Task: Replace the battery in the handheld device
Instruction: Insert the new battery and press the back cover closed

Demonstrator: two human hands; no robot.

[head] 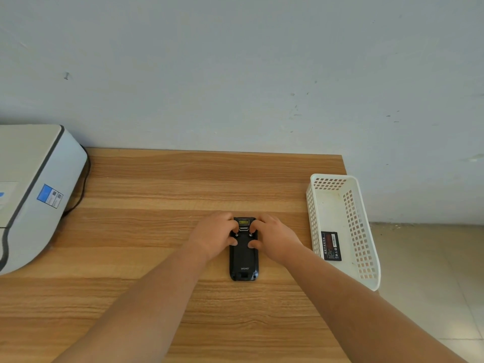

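Note:
A black handheld device [244, 258] lies face down on the wooden table [157, 231], its back cover on and its scanner window pointing away from me. My left hand [214, 235] grips its upper left side, fingertips curled onto the two latches near the top and thumb pressing the cover. My right hand [275, 235] mirrors this on the upper right side. A black battery [331, 246] with a printed label lies flat in the white basket [366, 258] to the right.
A white perforated plastic basket stands at the table's right edge, partly overhanging it. A grey-white printer [34, 192] with a dark cable [81, 189] occupies the far left. A pale wall rises behind the table. Tiled floor [432, 284] shows at the right.

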